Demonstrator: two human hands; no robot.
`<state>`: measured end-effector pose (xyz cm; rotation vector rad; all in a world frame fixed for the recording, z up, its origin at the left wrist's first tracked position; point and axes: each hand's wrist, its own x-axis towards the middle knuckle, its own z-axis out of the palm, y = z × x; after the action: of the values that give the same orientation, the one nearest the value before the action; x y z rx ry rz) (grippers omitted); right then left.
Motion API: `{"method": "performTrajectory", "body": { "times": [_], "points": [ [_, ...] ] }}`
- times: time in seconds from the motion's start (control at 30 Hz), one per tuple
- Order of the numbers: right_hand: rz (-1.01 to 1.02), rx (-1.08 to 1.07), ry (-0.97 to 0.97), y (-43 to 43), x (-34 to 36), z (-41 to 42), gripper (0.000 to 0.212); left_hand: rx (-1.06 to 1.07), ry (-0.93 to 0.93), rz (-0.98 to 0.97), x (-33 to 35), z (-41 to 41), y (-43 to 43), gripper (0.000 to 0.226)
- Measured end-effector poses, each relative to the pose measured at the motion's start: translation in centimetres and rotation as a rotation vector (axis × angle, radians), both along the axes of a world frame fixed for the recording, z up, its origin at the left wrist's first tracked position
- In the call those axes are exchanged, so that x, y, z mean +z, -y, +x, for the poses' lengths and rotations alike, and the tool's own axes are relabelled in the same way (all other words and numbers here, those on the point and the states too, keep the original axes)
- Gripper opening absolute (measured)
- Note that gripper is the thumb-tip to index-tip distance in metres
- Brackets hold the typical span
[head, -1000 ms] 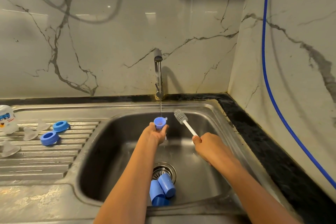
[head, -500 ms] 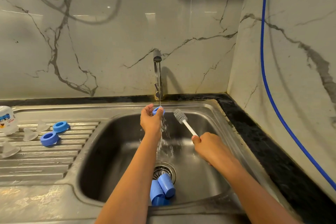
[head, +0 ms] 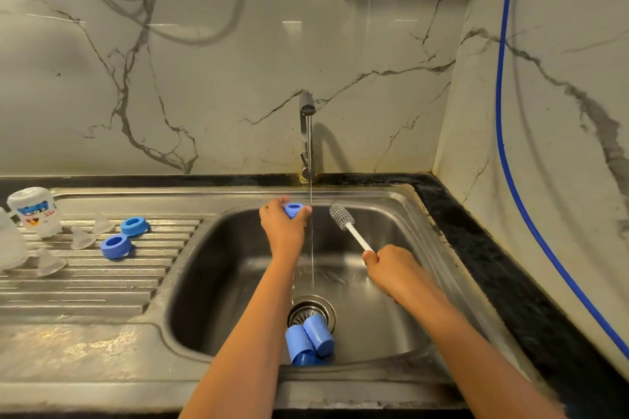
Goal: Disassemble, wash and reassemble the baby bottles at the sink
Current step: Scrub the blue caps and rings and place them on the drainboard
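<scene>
Beside the steel tap's (head: 307, 133) thin stream, a small blue plastic ring (head: 293, 209) is pinched by the left hand (head: 282, 224), while a white-handled grey bottle brush (head: 347, 226) is gripped by the right hand (head: 391, 269).

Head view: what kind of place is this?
Likely a home kitchen: a stainless sink with a ribbed drainboard, a running tap before a marble-look wall, and blue bottle rings lying on the drainboard.

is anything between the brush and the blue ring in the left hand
Only the thin water stream falls between the brush in the right hand and the blue ring the left hand holds; nothing solid is in the gap.
</scene>
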<state>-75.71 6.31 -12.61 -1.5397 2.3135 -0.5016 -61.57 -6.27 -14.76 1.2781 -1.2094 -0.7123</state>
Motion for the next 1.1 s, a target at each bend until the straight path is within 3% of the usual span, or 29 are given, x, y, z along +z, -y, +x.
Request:
{"method": "performTrajectory", "body": {
  "times": [0.13, 0.23, 0.33, 0.43, 0.5, 0.7, 0.87, 1.1],
  "points": [
    [0.005, 0.026, -0.023, 0.0, -0.4, 0.7, 0.042, -0.02, 0.143, 0.125, -0.4, 2.0, -0.4, 0.028],
    [-0.003, 0.042, -0.05, -0.1, -0.4, 1.2, 0.041, -0.038, 0.091, 0.016, 0.7, 3.7, -1.4, 0.028],
    [-0.022, 0.051, -0.073, -0.2, -0.6, 2.0, 0.04, -0.086, 0.047, -0.073, 1.2, 5.2, -2.5, 0.038],
    [-0.009, 0.08, -0.092, -0.1, -1.2, 3.0, 0.039, -0.187, 0.172, 0.122, 0.3, 6.7, -2.9, 0.058],
    [0.017, 0.095, -0.088, -0.1, -1.5, 3.5, 0.038, -0.184, 0.204, 0.141, 0.2, 7.8, -3.0, 0.062],
    [0.047, 0.148, -0.124, 0.4, -1.3, 4.9, 0.036, -0.022, 0.069, -0.034, 1.5, 11.8, -3.8, 0.052],
    [0.034, 0.18, -0.136, 1.5, -0.7, 7.0, 0.032, 0.126, 0.061, 0.07, 1.7, 16.5, -4.5, 0.043],
    [0.061, 0.205, -0.115, 3.4, -0.7, 10.2, 0.032, 0.382, 0.144, 0.076, 0.8, 24.0, -5.1, 0.042]
  ]
}}
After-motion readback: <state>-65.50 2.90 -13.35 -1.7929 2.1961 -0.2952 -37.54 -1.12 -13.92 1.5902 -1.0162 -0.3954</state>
